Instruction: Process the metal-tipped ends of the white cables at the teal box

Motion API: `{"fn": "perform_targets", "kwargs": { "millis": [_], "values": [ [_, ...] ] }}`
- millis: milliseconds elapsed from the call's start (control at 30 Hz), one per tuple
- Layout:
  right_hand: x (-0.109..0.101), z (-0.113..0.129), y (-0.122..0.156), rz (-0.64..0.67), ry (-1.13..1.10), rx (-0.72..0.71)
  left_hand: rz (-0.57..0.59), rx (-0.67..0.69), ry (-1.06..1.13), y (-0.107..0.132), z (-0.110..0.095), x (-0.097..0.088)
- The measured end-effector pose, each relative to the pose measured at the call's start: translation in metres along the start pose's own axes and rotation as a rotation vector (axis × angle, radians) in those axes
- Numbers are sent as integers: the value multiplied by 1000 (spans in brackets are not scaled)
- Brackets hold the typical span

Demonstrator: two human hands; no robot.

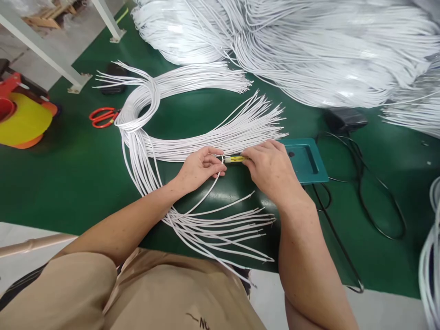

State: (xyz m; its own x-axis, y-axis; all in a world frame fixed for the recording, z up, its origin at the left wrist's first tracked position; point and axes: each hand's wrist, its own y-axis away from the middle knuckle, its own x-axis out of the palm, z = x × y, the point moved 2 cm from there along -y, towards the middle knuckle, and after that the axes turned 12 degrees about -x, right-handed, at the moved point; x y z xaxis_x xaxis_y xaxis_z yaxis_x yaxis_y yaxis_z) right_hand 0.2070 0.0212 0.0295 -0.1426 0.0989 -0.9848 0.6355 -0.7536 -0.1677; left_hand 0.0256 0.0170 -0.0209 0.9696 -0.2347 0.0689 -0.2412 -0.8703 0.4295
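Observation:
My left hand (199, 169) pinches a single white wire (211, 187) near its end between thumb and fingers. In my right hand (273, 169) is a small yellow tool (235, 159) with a pale metallic tip; its exact kind is hard to make out. The tip meets or nearly meets the wire end at my left fingertips. Loose white wires (220, 228) fan out toward the table's front edge below my hands. Behind my hands lies a tied bundle of white wires (192, 144), its ends spread to the right.
A teal tray (318, 167) sits just right of my right hand. Black cables (360, 174) and a black adapter (345, 120) lie beyond it. Red-handled scissors (103, 117) rest at left, near a yellow-and-red object (27, 119). A large heap of white wires (309, 50) covers the back of the green table (51, 192).

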Motion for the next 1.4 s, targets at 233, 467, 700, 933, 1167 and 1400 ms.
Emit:
{"fn": "perform_targets", "kwargs": {
  "millis": [233, 467, 700, 933, 1167, 1400],
  "values": [
    [5, -3, -1, -43, 5, 24, -39, 31, -48, -4, 1, 0],
    [7, -5, -3, -105, -11, 26, -76, 83, -152, -9, 6, 0],
    [7, -6, -3, -113, -23, 37, -116, 179, -248, -9, 8, -3],
    [0, 2, -3, -170, -144, 38, -223, 334, -318, 1, 1, -5],
    [-3, 20, -11, -205, -360, 80, -288, 535, -521, 14, -3, 3],
    [-3, 5, -6, -233, -315, 70, -251, 478, -444, 11, -3, -1]
  ]
}}
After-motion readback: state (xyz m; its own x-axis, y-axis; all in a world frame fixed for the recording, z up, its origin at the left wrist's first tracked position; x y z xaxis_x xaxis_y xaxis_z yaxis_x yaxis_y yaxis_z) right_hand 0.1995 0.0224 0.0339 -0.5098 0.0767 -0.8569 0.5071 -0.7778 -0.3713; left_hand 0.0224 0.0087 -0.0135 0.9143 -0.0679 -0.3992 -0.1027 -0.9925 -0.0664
